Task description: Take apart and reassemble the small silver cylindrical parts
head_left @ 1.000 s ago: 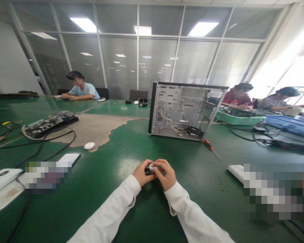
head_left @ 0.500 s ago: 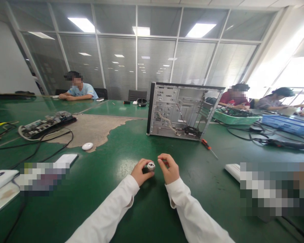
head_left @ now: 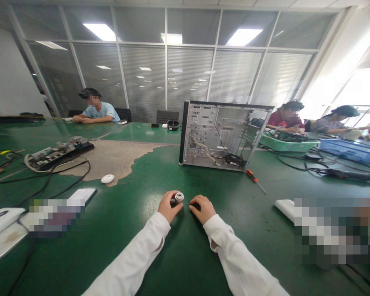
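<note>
A small grey metal cylinder (head_left: 179,198) stands upright, with holes in its pale round top. My left hand (head_left: 167,207) grips it from the left, thumb in front and fingers behind; something reddish shows beside those fingers. To the right of the cylinder and apart from it, my right hand (head_left: 204,209) is low over the green table (head_left: 185,259). Its thumb and forefinger are curled toward each other at the tips. Whatever is between them, if anything, is too small and dark to make out.
Beyond my hands stands an open computer case (head_left: 225,135), with an orange-handled screwdriver (head_left: 255,180) at its corner. A white oval object (head_left: 107,179) and a circuit assembly (head_left: 60,154) lie left. Green (head_left: 286,144) and blue (head_left: 351,151) baskets stand right. Several people sit around.
My right hand has lowered toward the table, its fingertips moving down and slightly left. My left hand and the cylinder have shifted slightly left and up in view.
</note>
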{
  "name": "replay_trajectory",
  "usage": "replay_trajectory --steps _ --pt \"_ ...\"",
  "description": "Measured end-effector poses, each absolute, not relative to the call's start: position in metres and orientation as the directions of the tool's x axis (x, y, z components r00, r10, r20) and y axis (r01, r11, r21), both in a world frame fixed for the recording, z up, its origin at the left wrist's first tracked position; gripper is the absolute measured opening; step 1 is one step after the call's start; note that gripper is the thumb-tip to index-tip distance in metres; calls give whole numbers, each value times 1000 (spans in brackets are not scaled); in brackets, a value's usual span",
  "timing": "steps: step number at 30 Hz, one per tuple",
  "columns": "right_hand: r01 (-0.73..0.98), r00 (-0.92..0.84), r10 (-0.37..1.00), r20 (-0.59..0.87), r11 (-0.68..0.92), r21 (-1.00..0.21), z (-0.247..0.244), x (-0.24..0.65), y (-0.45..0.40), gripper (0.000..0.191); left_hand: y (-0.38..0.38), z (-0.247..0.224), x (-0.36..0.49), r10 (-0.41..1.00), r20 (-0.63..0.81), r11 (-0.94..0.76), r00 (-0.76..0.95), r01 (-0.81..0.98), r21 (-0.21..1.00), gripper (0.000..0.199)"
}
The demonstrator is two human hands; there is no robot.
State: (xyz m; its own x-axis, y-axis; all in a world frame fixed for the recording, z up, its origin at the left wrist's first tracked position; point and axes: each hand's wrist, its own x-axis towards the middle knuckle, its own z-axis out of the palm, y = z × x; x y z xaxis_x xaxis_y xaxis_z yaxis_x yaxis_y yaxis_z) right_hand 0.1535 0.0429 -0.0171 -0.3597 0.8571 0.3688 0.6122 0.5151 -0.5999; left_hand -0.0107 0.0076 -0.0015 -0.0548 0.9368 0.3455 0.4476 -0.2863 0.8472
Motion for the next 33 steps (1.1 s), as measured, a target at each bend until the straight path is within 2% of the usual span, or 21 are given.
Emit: replay_trajectory --steps 5,7,21,33 --pt "430 -209 945 252 320 -844 -26 163 58 22 7 -3 -11 939 339 -278 -56 456 846 35" --pt "377 -162 963 214 261 -889 -30 165 64 23 7 -3 -11 940 336 -275 -53 465 841 36" --pt "418 -133 940 314 341 -842 -32 158 58 24 8 -5 -12 933 358 -298 -43 467 832 45" --pt "465 -196 928 316 372 -803 -28 158 55 25 11 -9 -14 936 350 -293 -29 483 825 48"
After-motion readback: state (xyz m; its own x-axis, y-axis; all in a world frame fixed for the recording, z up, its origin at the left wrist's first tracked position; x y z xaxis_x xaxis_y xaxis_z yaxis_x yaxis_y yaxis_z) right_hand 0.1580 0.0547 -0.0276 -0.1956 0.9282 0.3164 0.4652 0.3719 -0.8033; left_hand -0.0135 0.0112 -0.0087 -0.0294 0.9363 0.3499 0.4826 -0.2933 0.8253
